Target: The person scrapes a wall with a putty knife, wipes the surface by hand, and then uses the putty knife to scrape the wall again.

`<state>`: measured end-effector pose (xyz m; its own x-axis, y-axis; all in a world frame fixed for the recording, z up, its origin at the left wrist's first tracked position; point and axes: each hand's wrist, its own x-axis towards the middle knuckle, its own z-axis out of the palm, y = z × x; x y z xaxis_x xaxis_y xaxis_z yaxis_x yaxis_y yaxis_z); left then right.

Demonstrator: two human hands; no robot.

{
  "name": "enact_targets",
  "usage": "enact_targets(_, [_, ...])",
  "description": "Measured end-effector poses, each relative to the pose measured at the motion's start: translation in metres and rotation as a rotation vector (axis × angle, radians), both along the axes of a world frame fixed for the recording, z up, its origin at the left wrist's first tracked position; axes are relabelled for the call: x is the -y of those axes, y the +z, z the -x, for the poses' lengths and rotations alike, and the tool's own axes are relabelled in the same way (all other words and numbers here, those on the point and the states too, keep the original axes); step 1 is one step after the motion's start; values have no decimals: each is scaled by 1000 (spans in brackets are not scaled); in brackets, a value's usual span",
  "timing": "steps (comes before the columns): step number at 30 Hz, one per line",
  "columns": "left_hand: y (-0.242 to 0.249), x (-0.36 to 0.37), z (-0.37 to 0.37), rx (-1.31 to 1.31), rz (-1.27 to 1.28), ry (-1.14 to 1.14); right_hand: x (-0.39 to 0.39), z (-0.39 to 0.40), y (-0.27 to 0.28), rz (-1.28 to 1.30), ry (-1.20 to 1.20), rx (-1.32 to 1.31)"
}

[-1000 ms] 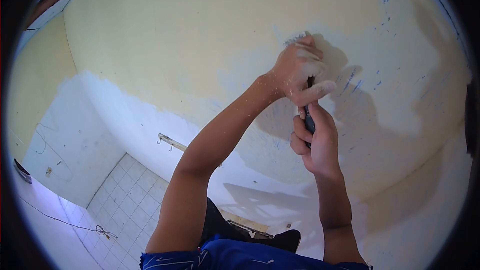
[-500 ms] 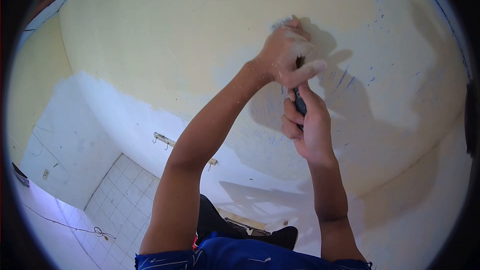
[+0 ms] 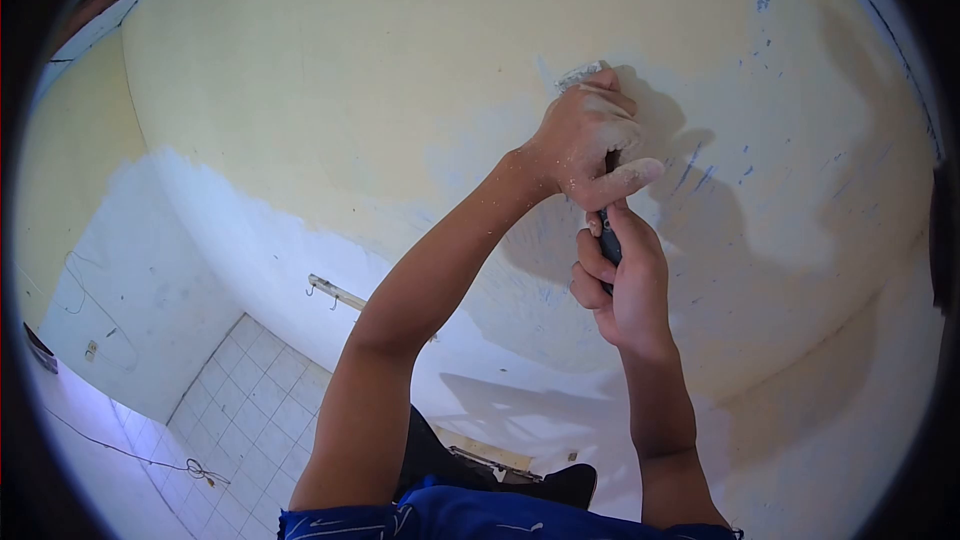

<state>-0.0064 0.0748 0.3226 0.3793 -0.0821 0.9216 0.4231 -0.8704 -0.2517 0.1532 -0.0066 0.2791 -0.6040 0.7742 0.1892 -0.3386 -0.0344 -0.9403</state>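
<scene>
A scraper with a dark handle (image 3: 610, 252) is held against the wall (image 3: 400, 70). My right hand (image 3: 632, 285) wraps round the handle from below. Above it, my left hand (image 3: 597, 140), dusted with pale powder, grips the scraper nearer its blade, with the thumb sticking out to the right. White paint scrapings (image 3: 580, 76) are gathered at the blade end, just above the left fingers. The blade itself is mostly hidden by the left hand and the scrapings. Around both hands the wall surface is patchy, with cream paint, whitish areas and blue marks (image 3: 692, 168).
A hook rail (image 3: 335, 292) is fixed low on the wall behind my left forearm. At lower left lie the tiled floor (image 3: 250, 395) and a loose cable (image 3: 200, 467). Dark legs and a dark shoe (image 3: 572, 486) show below my blue shirt (image 3: 500, 512).
Both hands have moved down and slightly right along the wall with the scraper. The scrapings at the blade moved with them, and a pale streak now shows to their left.
</scene>
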Motion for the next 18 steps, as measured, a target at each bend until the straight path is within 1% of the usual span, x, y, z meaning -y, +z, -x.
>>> enact_targets(6, [16,0,11,53,-69,-34,-1,14,17,-27,-8,-24])
enact_targets(8, [21,0,16,58,-41,38,-1,17,25,-17,5,-24])
enact_targets(9, [22,1,18,61,-38,36,-2,17,25,-14,3,-21])
enact_targets(11, [21,3,19,31,-9,87,-3,14,22,-26,30,-36])
enact_targets(15, [9,3,8,25,-46,39,-1,6,6,-11,9,-28])
enact_targets(18, [-5,6,-4,-17,4,12,2,-5,-7,-8,-19,-9])
